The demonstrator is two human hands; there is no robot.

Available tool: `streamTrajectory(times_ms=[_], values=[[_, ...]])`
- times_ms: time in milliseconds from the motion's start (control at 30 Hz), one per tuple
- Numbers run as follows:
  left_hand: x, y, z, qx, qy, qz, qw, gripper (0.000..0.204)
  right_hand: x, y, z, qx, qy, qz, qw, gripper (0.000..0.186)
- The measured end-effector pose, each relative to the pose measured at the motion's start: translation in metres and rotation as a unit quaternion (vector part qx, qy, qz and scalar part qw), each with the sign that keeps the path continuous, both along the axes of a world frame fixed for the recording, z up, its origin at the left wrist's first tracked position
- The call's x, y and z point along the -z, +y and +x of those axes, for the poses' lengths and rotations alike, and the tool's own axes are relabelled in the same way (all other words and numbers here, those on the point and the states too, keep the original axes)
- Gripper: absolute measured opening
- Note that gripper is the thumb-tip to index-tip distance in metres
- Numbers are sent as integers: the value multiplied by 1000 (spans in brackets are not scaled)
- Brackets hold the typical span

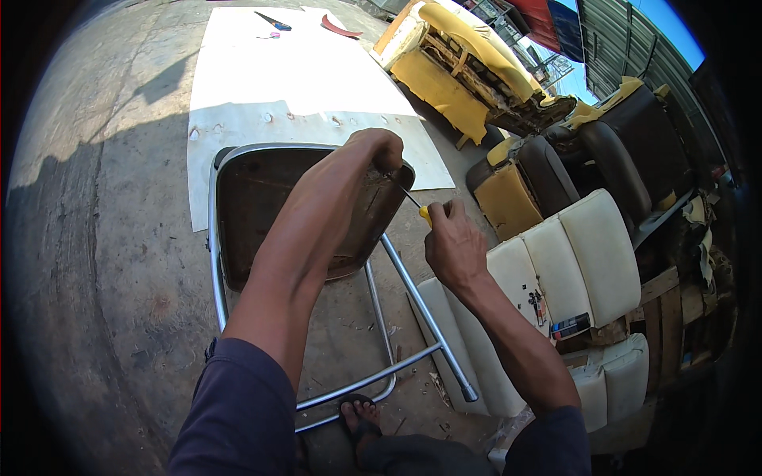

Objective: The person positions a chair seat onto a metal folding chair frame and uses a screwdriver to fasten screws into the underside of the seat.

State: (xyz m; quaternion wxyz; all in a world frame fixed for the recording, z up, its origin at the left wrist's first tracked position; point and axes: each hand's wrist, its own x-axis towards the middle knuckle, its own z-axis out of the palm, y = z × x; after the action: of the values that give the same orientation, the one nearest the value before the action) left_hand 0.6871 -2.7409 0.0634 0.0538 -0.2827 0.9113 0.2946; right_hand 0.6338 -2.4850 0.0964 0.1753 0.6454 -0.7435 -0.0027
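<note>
A chair with a chrome tube frame (421,305) stands tipped in front of me, the dark, rusty-brown underside of its seat (258,194) facing up. In my right hand (458,247), closed around the yellow handle, is a screwdriver (413,199). Its thin shaft points up and left to the seat's far right corner. My left hand (381,149) reaches across the seat to that same corner, fingers curled downward near the screwdriver's tip. What those fingers pinch is hidden, and so is the point where the tip meets the seat.
A white sheet (270,63) lies on the concrete beyond the chair, with a handsaw (272,21) and a curved red piece (340,28) on it. Torn yellow-foam seats (444,87) pile up at right. Nearer, a cream cushion (559,246) bears small loose parts and a dark can (570,326).
</note>
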Motion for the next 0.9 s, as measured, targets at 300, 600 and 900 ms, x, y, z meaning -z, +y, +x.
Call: streamTrajectory(times_ms=[300, 600, 900], values=[[2, -6, -3, -3, -6, -9, 1000, 37, 7, -11, 4, 72, -164, -14, 984, 32], [3, 0, 1, -35, 8, -5, 999, 27, -13, -14, 13, 142, -235, 38, 961, 24], [-2, 5, 0, -16, -9, -4, 1000, 36, -25, -25, 23, 271, -582, 29, 766, 37]])
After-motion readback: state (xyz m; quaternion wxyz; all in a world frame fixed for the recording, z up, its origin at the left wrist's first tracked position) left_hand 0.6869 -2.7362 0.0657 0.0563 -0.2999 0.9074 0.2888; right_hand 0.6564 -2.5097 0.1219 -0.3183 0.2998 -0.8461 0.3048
